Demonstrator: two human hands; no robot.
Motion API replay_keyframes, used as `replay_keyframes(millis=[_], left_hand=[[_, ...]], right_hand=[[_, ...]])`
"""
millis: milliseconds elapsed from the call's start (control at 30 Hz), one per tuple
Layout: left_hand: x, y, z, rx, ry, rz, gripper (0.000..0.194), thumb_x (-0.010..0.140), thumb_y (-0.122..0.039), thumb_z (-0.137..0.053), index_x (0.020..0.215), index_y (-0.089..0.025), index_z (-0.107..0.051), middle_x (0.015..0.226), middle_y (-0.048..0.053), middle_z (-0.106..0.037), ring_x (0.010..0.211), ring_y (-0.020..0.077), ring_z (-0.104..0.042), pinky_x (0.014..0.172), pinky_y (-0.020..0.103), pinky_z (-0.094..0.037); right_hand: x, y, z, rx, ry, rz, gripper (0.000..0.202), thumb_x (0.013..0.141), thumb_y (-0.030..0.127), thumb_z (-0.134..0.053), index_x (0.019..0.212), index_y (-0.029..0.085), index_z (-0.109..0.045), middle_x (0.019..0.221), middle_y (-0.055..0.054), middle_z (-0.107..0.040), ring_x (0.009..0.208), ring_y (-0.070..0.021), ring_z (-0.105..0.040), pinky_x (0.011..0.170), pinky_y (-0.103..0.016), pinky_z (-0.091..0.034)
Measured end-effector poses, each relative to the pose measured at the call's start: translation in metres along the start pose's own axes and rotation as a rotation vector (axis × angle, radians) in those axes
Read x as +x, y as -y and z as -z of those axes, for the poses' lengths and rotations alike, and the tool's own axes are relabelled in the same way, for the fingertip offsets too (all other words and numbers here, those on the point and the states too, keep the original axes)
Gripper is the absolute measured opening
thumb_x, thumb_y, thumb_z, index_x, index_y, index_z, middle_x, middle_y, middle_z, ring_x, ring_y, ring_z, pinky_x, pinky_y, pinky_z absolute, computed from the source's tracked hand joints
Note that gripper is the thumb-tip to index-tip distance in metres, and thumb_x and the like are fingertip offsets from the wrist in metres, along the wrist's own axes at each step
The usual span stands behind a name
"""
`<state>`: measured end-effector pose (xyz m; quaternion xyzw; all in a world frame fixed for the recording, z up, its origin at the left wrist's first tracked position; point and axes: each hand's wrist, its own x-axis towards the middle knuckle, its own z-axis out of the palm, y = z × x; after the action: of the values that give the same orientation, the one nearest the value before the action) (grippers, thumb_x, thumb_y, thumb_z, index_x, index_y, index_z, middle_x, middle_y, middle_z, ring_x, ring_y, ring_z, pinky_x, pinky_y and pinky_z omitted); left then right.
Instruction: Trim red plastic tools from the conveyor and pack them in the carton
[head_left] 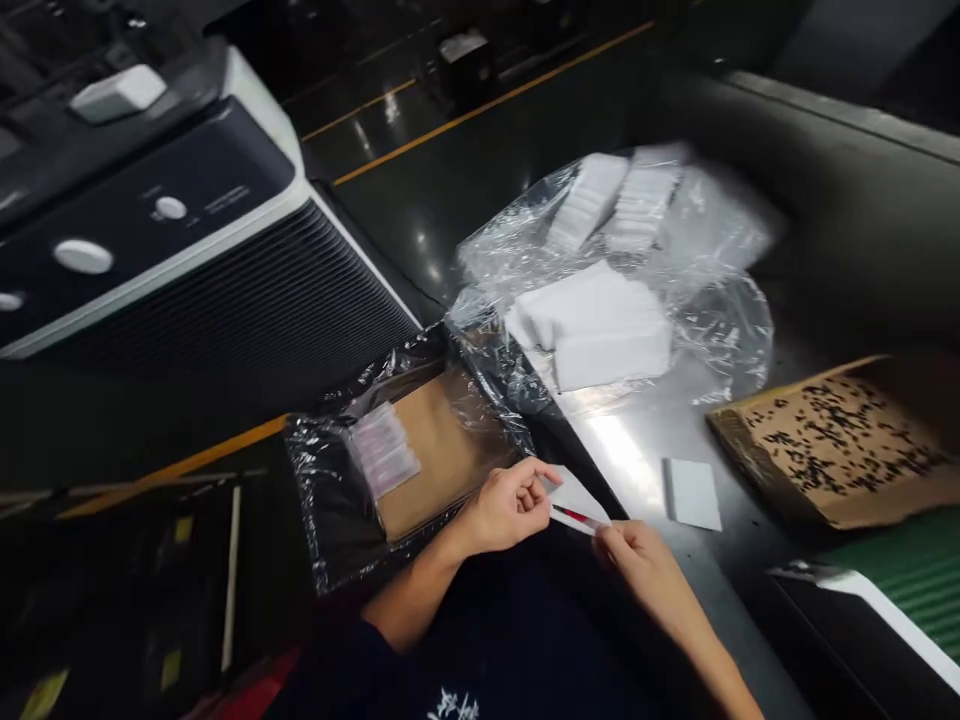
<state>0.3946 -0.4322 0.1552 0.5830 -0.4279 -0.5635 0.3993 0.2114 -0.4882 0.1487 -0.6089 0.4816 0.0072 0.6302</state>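
Note:
My left hand [514,507] is closed, its thumb and fingers pinching the near-left edge of a small thin white sheet or pouch [577,492]. At the other end, my right hand [636,555] grips its lower right corner between thumb and fingers. Along the white piece's near edge runs a slim strip [576,516] coloured red and dark; whether it lies inside or on top I cannot tell. Below and left of my hands, a box lined with black plastic [309,500] holds a brown cardboard sheet [435,440] and several clear packets with pinkish contents [384,450].
White sheets [611,330] lie stacked on clear plastic film [724,320] on the metal table [622,440]. Nearby are a small white block [694,493] and a cardboard tray [832,440] of small black pieces. A large dark machine [225,230] stands left.

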Motion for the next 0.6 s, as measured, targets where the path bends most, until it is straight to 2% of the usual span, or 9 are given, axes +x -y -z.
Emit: replay_keyframes(millis=[33, 100, 200, 267, 333, 367, 433, 500, 600], left_hand=[[-0.012, 0.002, 0.002, -0.046, -0.027, 0.019, 0.027, 0.078, -0.029, -0.067, 0.102, -0.017, -0.060, 0.066, -0.004, -0.055, 0.049, 0.0063, -0.051, 0.046, 0.016, -0.039], [-0.035, 0.012, 0.003, -0.204, -0.098, 0.116, 0.044, 0.078, -0.048, -0.071, 0.106, -0.017, -0.059, 0.060, -0.006, -0.052, 0.044, 0.0073, -0.049, 0.043, 0.016, -0.036], [-0.062, 0.045, -0.004, -0.443, -0.232, 0.311, 0.075, 0.078, -0.081, -0.049, 0.114, -0.016, -0.056, 0.049, -0.006, -0.050, 0.036, 0.0121, -0.048, 0.036, 0.018, -0.034], [-0.075, 0.073, -0.015, -0.630, -0.176, 0.482, 0.084, 0.078, -0.086, -0.039, 0.118, -0.014, -0.057, 0.055, 0.001, -0.059, 0.038, 0.0174, -0.054, 0.035, 0.022, -0.037], [-0.087, 0.098, -0.029, -0.863, -0.079, 0.621, 0.074, 0.079, -0.075, -0.055, 0.117, -0.012, -0.061, 0.067, 0.008, -0.067, 0.045, 0.0200, -0.060, 0.041, 0.025, -0.044], [-0.092, 0.108, -0.037, -0.959, -0.081, 0.639, 0.063, 0.078, -0.063, -0.067, 0.115, -0.011, -0.064, 0.074, 0.010, -0.070, 0.051, 0.0194, -0.062, 0.047, 0.026, -0.047], [-0.102, 0.121, -0.048, -1.059, -0.178, 0.593, 0.048, 0.073, -0.038, -0.081, 0.110, -0.011, -0.068, 0.085, 0.010, -0.072, 0.064, 0.0177, -0.066, 0.061, 0.025, -0.052], [-0.109, 0.129, -0.050, -1.101, -0.314, 0.532, 0.045, 0.069, -0.028, -0.085, 0.107, -0.010, -0.069, 0.090, 0.010, -0.072, 0.073, 0.0187, -0.068, 0.070, 0.027, -0.053], [-0.109, 0.145, -0.027, -1.162, -0.553, 0.484, 0.036, 0.074, -0.027, -0.083, 0.101, -0.009, -0.068, 0.087, 0.010, -0.071, 0.072, 0.0194, -0.067, 0.073, 0.030, -0.053]], right_hand=[[0.000, 0.001, -0.004, -0.038, 0.042, 0.035, 0.044, 0.073, 0.058, -0.033, 0.046, 0.024, -0.030, 0.046, 0.001, -0.029, 0.044, -0.0104, -0.025, 0.047, -0.028, -0.020], [-0.003, 0.003, -0.012, -0.104, 0.129, 0.145, 0.045, 0.078, 0.057, -0.031, 0.048, 0.023, -0.032, 0.046, 0.001, -0.032, 0.045, -0.0109, -0.028, 0.047, -0.027, -0.021], [-0.010, 0.004, -0.030, -0.230, 0.247, 0.361, 0.046, 0.085, 0.052, -0.029, 0.051, 0.022, -0.036, 0.046, 0.000, -0.037, 0.045, -0.0116, -0.034, 0.049, -0.027, -0.023], [-0.015, 0.001, -0.043, -0.335, 0.321, 0.492, 0.042, 0.087, 0.044, -0.031, 0.053, 0.020, -0.041, 0.047, -0.001, -0.043, 0.046, -0.0120, -0.038, 0.051, -0.028, -0.024], [-0.019, -0.007, -0.057, -0.447, 0.418, 0.577, 0.037, 0.087, 0.035, -0.034, 0.056, 0.019, -0.046, 0.050, -0.002, -0.050, 0.047, -0.0127, -0.043, 0.054, -0.028, -0.025], [-0.021, -0.011, -0.064, -0.502, 0.462, 0.607, 0.035, 0.086, 0.032, -0.035, 0.057, 0.019, -0.048, 0.053, -0.003, -0.053, 0.049, -0.0133, -0.045, 0.055, -0.029, -0.025], [-0.023, -0.020, -0.074, -0.599, 0.513, 0.646, 0.031, 0.085, 0.028, -0.036, 0.059, 0.019, -0.048, 0.058, -0.004, -0.058, 0.053, -0.0146, -0.048, 0.057, -0.030, -0.025], [-0.023, -0.025, -0.082, -0.649, 0.531, 0.644, 0.028, 0.086, 0.028, -0.036, 0.061, 0.020, -0.045, 0.060, -0.004, -0.058, 0.055, -0.0152, -0.050, 0.057, -0.030, -0.026], [-0.019, -0.029, -0.088, -0.625, 0.567, 0.557, 0.026, 0.090, 0.031, -0.037, 0.068, 0.021, -0.048, 0.064, -0.001, -0.058, 0.057, -0.0155, -0.053, 0.058, -0.027, -0.030]])
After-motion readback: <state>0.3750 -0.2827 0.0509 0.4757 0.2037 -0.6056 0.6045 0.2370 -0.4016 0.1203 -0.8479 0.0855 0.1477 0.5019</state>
